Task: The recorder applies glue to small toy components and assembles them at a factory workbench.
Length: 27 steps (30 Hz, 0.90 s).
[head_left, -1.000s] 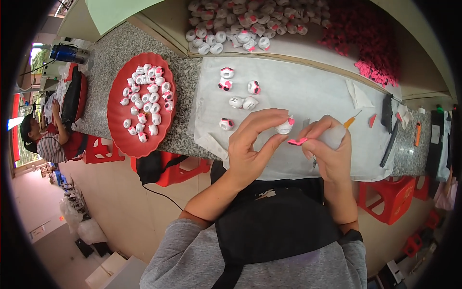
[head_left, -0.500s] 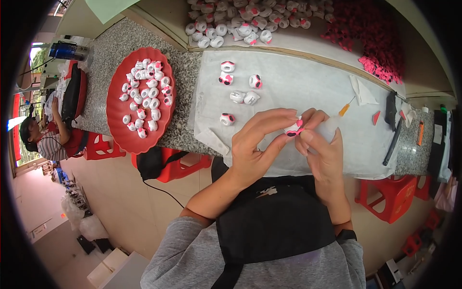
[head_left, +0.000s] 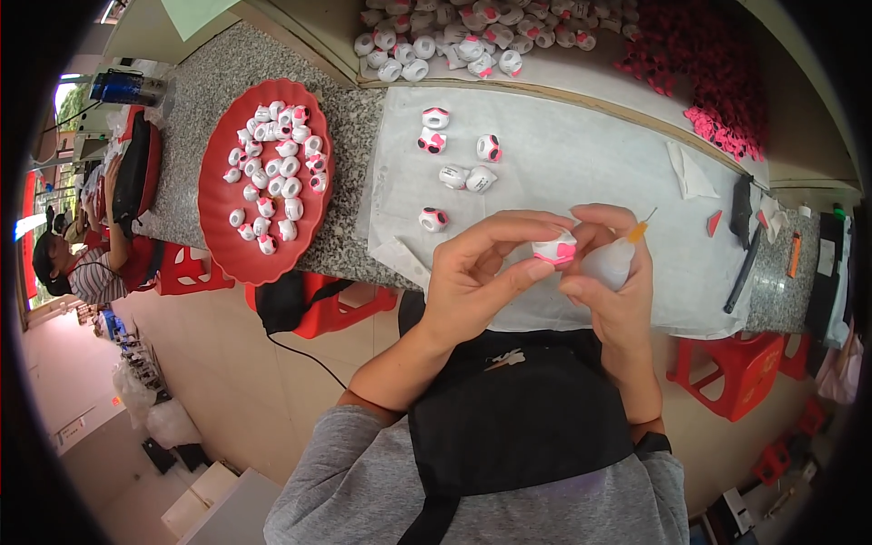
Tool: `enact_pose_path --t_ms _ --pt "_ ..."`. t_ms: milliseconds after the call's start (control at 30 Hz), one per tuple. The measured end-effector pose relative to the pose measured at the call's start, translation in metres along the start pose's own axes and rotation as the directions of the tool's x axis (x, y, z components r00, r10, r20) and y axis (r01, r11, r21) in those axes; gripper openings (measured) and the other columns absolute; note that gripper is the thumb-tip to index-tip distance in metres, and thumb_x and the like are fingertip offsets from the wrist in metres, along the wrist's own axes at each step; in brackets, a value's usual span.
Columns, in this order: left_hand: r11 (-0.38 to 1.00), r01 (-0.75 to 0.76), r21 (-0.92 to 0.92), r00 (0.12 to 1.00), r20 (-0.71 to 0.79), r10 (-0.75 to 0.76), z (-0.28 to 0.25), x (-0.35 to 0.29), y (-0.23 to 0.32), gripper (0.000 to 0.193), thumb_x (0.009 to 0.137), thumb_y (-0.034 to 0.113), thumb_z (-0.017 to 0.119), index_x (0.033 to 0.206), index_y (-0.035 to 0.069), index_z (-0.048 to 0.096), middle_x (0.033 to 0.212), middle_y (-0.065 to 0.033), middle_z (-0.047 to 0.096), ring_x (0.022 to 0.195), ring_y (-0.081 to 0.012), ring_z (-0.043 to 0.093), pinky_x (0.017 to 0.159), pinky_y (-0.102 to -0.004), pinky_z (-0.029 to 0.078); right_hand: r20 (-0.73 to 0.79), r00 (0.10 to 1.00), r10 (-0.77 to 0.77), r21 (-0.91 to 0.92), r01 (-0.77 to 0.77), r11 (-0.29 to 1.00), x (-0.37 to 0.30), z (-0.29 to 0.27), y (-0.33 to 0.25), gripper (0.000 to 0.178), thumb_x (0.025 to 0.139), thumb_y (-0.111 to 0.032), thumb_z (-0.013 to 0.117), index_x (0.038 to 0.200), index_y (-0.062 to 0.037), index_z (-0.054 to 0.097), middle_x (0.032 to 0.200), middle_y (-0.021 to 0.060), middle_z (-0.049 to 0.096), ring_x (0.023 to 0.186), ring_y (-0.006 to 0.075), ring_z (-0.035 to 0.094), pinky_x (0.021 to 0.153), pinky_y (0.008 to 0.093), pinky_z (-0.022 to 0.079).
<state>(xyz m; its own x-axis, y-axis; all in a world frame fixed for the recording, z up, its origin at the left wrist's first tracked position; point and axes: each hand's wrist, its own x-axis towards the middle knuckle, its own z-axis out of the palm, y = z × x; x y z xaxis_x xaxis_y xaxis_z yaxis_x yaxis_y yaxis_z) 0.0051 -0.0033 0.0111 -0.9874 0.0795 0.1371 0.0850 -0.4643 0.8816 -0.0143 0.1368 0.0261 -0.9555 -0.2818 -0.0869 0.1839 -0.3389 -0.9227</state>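
Note:
Between the thumb and fingers of my left hand [head_left: 463,282] is a small white figurine head [head_left: 551,252] with pink trim. My right hand [head_left: 627,304] is closed around a translucent squeeze bottle [head_left: 610,263], whose orange needle tip [head_left: 638,231] points up and away to the right. The right fingertips are close to the head's right side; I cannot tell whether they touch it. On the white sheet [head_left: 581,150] beyond my hands stand several similar heads [head_left: 433,218], some with pink and black parts.
A red scalloped tray [head_left: 218,195] at the left carries many heads. More white heads [head_left: 472,47] and pink pieces [head_left: 727,130] are heaped on the back shelf. A white scrap [head_left: 695,173] and a black tool [head_left: 743,272] lie at right. Red stools [head_left: 740,372] stand below; another person [head_left: 86,263] sits far left.
My right fingers have drawn away from the figurine head and now wrap the bottle more openly. The head has turned in my left hand, showing more white and pink. The view has shifted slightly.

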Motion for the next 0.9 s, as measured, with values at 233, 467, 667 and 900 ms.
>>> enact_pose_path --t_ms 233,467,667,900 --pt "0.998 -0.015 0.055 0.997 0.083 0.011 -0.0017 0.0005 0.0009 0.024 0.069 0.000 0.057 0.093 0.001 0.055 0.095 -0.0092 0.055 0.097 -0.0197 0.047 0.094 -0.0400 0.022 0.088 0.993 0.076 0.067 -0.082 0.994 -0.0036 -0.0069 0.0044 0.029 0.061 0.003 0.064 0.088 0.0002 0.054 0.083 0.0040 0.055 0.069 0.0069 0.049 0.060 0.0196 0.038" --pt "0.987 -0.029 0.156 0.993 0.118 0.010 -0.0023 0.0000 0.0014 0.018 0.069 0.007 0.058 0.085 0.000 0.056 0.092 -0.0142 0.055 0.092 -0.0248 0.049 0.093 -0.0422 0.021 0.090 0.994 0.055 0.075 -0.062 0.995 -0.0045 -0.0079 0.0033 0.028 0.059 0.001 0.067 0.084 -0.0001 0.055 0.079 0.0043 0.056 0.070 0.0092 0.051 0.064 0.0217 0.040" --pt "0.969 -0.079 0.235 0.992 0.116 0.053 -0.0008 -0.0011 0.0005 0.017 0.071 0.009 0.057 0.086 0.000 0.054 0.090 -0.0138 0.054 0.091 -0.0240 0.049 0.093 -0.0433 0.020 0.070 0.996 0.055 0.086 -0.061 0.994 -0.0038 -0.0055 0.0026 0.028 0.059 0.001 0.067 0.084 -0.0003 0.055 0.078 0.0041 0.056 0.071 0.0094 0.051 0.064 0.0218 0.040" --pt "0.963 -0.109 0.248 0.990 0.109 0.084 0.0002 -0.0018 -0.0010 0.017 0.072 0.009 0.056 0.087 0.000 0.053 0.091 -0.0139 0.054 0.090 -0.0240 0.049 0.093 -0.0435 0.019 0.069 0.996 0.054 0.078 -0.059 0.995 -0.0040 -0.0065 0.0035 0.027 0.059 0.000 0.068 0.083 -0.0004 0.055 0.078 0.0043 0.056 0.072 0.0097 0.051 0.065 0.0225 0.040"
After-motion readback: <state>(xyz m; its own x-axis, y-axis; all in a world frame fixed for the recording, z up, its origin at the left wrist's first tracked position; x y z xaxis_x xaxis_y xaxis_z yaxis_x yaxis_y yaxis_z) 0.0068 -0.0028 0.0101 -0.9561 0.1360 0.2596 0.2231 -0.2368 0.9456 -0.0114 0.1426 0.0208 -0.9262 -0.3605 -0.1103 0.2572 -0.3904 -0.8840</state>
